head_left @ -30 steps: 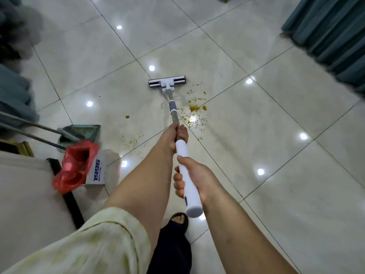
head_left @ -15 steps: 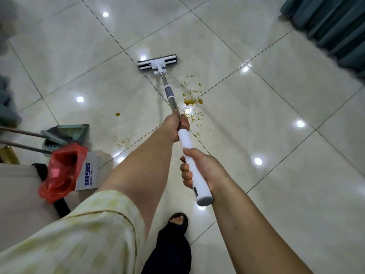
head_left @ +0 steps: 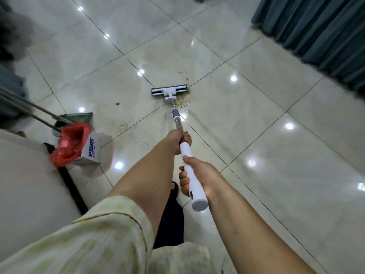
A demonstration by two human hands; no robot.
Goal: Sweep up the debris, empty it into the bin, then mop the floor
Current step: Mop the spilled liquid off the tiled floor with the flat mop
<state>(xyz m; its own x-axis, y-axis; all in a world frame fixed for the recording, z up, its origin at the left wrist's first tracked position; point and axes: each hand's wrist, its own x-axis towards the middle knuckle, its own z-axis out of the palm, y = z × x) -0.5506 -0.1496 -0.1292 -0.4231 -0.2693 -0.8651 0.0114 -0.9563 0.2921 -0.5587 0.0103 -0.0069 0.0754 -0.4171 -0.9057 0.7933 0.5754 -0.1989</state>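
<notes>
**Both hands on the mop, head down among the crumbs**

On the head camera I see the mop [head_left: 186,155] running away from me across the floor [head_left: 256,139]. Its pole slants from the lower middle of the picture up toward the centre. The mop head [head_left: 169,91] lies flat on the tiles, well ahead of both hands and crosswise to the pole.

The left hand [head_left: 178,137] is the far one. Its fingers are wrapped round the pole right where the white grip meets the thin metal shaft. The right hand [head_left: 199,175] is the near one, curled round the white grip just short of its rounded end, with the thumb on top and the knuckles showing on the left side. Both arms are stretched out.

The mop has a white grip, a silvery shaft with a grey collar, and a white head with dark strips. Yellow-brown crumbs [head_left: 184,103] lie just beside the head's right end and along the shaft behind it. I see a thinner scatter [head_left: 126,126] further left, and one darker blob [head_left: 117,104] apart from it.

At the left the bin [head_left: 92,150], a box lined with a red bag [head_left: 71,143], stands near a green dustpan [head_left: 81,117]. A teal curtain [head_left: 316,40] hangs at the upper right.
</notes>
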